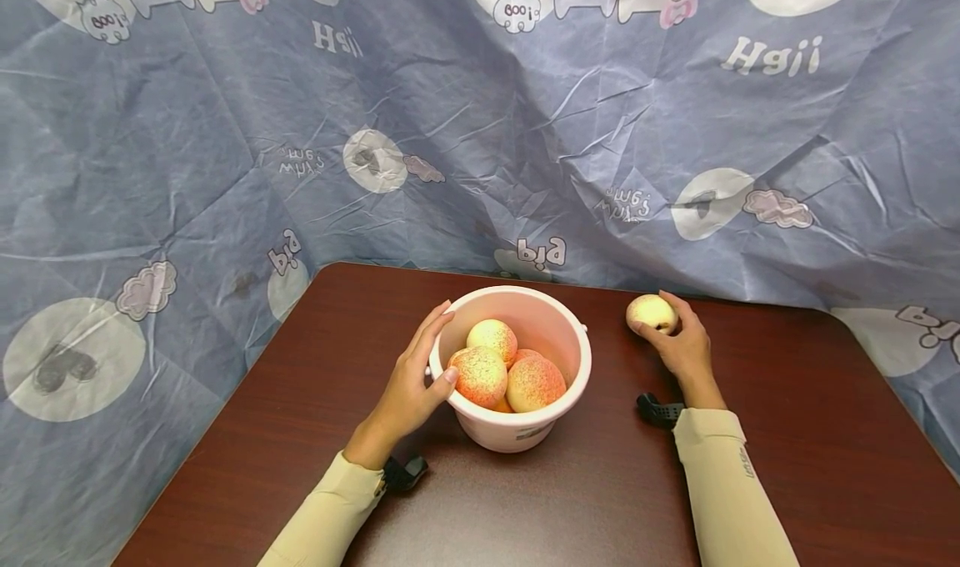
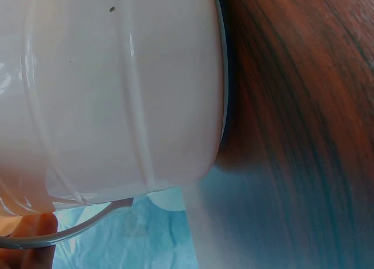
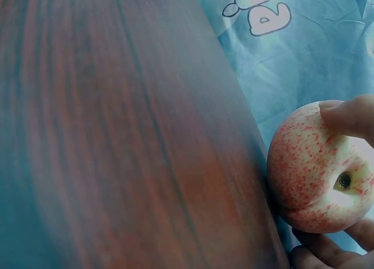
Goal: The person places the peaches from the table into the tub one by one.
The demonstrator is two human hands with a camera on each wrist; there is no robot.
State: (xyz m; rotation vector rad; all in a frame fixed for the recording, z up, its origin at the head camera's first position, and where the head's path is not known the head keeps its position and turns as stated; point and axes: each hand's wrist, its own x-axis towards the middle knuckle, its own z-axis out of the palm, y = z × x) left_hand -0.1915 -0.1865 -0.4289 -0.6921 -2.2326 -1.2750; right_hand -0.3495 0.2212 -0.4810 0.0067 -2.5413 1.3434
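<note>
A pale pink plastic bucket (image 1: 498, 438) stands upright on the table with several yellow-red peaches (image 1: 482, 377) inside. My left hand (image 1: 405, 396) grips the bucket's left side, thumb over the rim and fingers along the outer wall. In the left wrist view the bucket's wall (image 2: 169, 93) fills much of the picture, and its handle (image 2: 76, 229) passes by the fingers. Right of the bucket, my right hand (image 1: 690, 354) holds another peach (image 1: 649, 311) between thumb and fingers. Its stem hollow shows on the peach (image 3: 304, 169) in the right wrist view. Whether it touches the table I cannot tell.
The dark brown wooden table (image 1: 600, 500) has rounded back corners. Blue printed cloth (image 1: 465, 183) hangs close behind its back edge and along the left side. Black wrist straps (image 1: 660, 410) sit at both cuffs.
</note>
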